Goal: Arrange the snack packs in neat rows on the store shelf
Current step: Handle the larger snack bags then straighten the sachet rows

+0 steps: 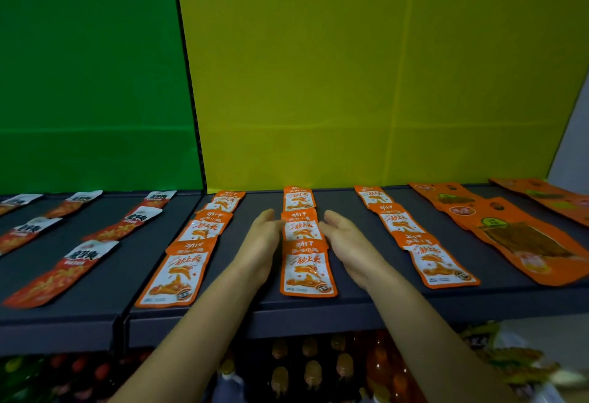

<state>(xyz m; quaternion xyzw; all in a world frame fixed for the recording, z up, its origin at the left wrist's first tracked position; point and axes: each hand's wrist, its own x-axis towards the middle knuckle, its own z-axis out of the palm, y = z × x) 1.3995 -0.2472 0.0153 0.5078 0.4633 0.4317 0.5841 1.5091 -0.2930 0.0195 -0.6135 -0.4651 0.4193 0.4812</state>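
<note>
While the middle row of snack packs [302, 230] lies on the shelf [510, 302], it is flanked by the left hand [264, 243] and right hand [347, 243], fingers straight, nothing gripped; squaring seems underway, and an even inward press is needed.

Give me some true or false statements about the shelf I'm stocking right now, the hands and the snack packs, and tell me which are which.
1. The left hand and right hand lie one on each side of the middle column of orange packs. True.
2. The left hand is lifting a pack. False: its fingers are straight beside the column, and the packs lie flat on the shelf.
3. The middle column holds three packs. True.
4. The backboard behind the hands is green. False: it is the yellow backboard; the green backboard stands further left.
5. Bottles show below the shelf. True.
</note>
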